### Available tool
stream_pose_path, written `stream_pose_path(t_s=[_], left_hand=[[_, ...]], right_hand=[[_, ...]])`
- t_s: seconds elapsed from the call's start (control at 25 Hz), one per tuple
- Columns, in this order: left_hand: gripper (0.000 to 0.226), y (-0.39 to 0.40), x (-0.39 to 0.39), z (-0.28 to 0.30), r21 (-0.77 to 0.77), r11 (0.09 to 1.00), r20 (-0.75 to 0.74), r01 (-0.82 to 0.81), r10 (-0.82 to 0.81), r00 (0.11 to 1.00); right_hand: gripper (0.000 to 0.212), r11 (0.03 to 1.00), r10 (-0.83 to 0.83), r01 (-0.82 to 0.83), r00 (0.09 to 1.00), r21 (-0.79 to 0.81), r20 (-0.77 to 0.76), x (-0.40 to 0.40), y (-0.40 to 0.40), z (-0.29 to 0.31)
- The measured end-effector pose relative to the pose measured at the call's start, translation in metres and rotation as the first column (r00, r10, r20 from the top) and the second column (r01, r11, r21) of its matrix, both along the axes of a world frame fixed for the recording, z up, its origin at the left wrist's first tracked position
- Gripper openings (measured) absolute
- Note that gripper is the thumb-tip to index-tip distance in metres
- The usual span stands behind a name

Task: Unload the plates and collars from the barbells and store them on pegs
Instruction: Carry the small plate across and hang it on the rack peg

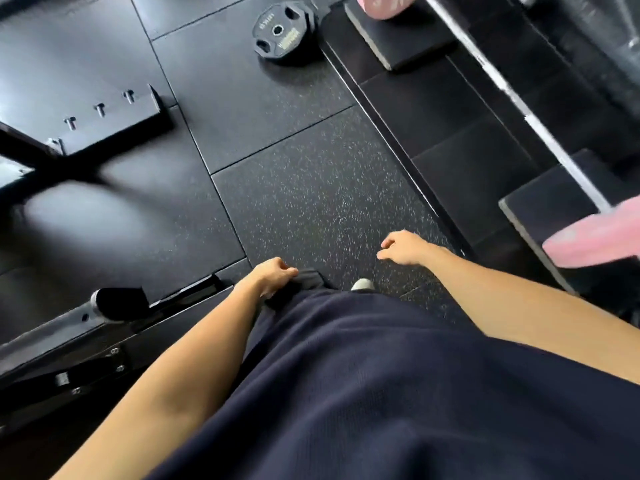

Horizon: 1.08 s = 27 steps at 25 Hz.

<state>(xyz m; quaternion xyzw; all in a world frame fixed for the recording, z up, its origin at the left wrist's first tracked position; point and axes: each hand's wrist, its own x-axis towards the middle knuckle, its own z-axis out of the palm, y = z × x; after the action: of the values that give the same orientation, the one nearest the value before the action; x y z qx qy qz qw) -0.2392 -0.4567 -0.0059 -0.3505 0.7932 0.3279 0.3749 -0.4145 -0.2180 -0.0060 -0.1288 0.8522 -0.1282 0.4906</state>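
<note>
A silver barbell (519,102) runs diagonally along the right side over a raised black platform. A pink plate (595,240) sits on its near end and another pink plate (384,6) on its far end, each above a black pad. A black grip plate (284,32) lies flat on the floor at the top middle. My left hand (273,275) hangs by my hip with loosely curled fingers and holds nothing. My right hand (403,247) hovers over the speckled floor, fingers relaxed, empty, left of the near pink plate.
Black rubber floor tiles (311,188) lie ahead of me. A black rack base (114,116) with bolts stands at the left, and a black machine frame (104,320) runs along the lower left. The raised platform's edge (398,133) crosses on the right.
</note>
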Motion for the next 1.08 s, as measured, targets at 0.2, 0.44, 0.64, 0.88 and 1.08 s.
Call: stream_pose_path(t_s=[0.2, 0.44, 0.64, 0.88, 1.08], left_hand=[[0.041, -0.072, -0.083, -0.017, 0.050, 0.995, 0.049, -0.086, 0.084, 0.995], [0.046, -0.218, -0.212, -0.031, 0.128, 0.988, 0.064, -0.090, 0.083, 0.995], [0.042, -0.355, -0.312, -0.009, 0.038, 0.989, -0.041, -0.143, 0.145, 0.989], [0.046, -0.474, -0.422, -0.010, 0.100, 0.971, -0.015, -0.217, 0.219, 0.976], [0.047, -0.583, -0.526, -0.013, 0.095, 0.978, 0.026, -0.184, 0.182, 0.983]], right_hand=[[0.043, 0.992, 0.126, -0.126, 0.992, 0.008, 0.029, -0.114, -0.103, -0.015], [0.044, 0.964, 0.249, -0.252, 0.967, 0.083, 0.047, -0.239, -0.243, -0.027], [0.037, 0.988, 0.148, -0.151, 0.986, -0.035, -0.071, -0.349, -0.369, -0.004], [0.038, 0.990, 0.139, -0.139, 0.990, -0.028, -0.021, -0.454, -0.507, -0.015], [0.042, 0.993, 0.122, -0.122, 0.992, 0.005, 0.035, -0.558, -0.609, -0.029]])
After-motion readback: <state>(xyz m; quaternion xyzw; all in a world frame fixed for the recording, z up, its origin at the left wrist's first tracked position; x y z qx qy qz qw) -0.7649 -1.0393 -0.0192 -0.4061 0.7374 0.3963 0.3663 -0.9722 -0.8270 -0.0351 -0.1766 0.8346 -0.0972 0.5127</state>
